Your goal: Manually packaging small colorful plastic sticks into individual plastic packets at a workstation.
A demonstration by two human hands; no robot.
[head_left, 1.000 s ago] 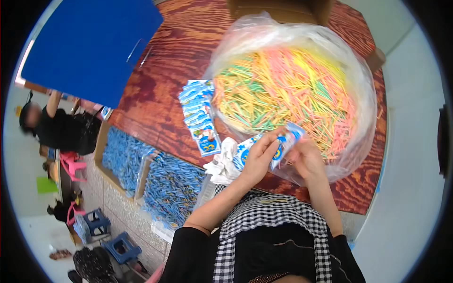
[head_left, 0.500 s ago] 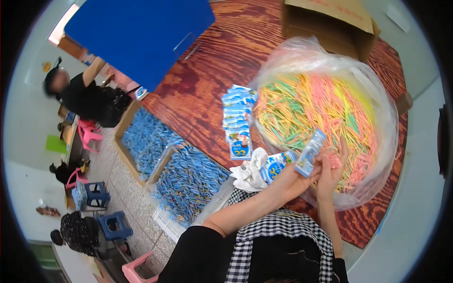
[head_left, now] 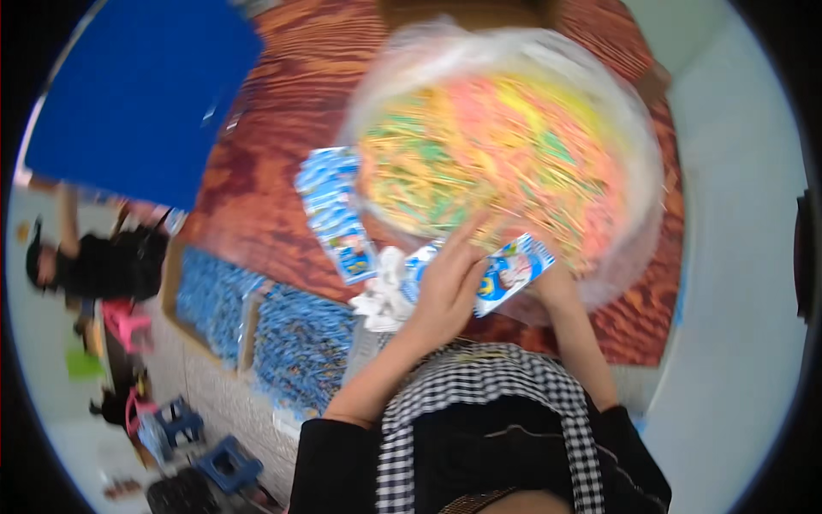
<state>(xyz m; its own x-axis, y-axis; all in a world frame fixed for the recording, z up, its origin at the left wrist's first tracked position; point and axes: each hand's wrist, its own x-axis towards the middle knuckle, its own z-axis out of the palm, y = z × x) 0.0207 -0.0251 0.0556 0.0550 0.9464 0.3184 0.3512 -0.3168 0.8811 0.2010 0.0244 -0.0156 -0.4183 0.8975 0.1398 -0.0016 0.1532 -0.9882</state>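
My left hand [head_left: 447, 287] reaches over a blue-and-white packet [head_left: 417, 264] by the crumpled white cloth, fingers stretched out and slightly blurred. Beside its thumb, another blue-and-white packet [head_left: 515, 272] lies slantwise across my right hand [head_left: 548, 278]. The right hand appears closed on that packet, though most of its fingers are hidden or smeared. Both hands are at the near edge of a large clear plastic bag [head_left: 638, 257] full of thin pink, yellow, orange and green sticks [head_left: 479, 154]. The white cloth [head_left: 383, 295] lies left of my left hand.
Overlapping blue packets [head_left: 330, 206] form a row on the red wood-grain table [head_left: 265, 171]. Boxes of thin blue pieces [head_left: 295, 343] stand at its left edge. A blue panel [head_left: 145, 94] is far left, a cardboard box [head_left: 471, 13] behind the bag. Another person [head_left: 107, 261] and stools [head_left: 229, 463] are leftward.
The view has shifted, so the table things sit further left and higher. My left hand has moved off the packet it held toward the packet beside the cloth; the held packet now lies across my right hand.
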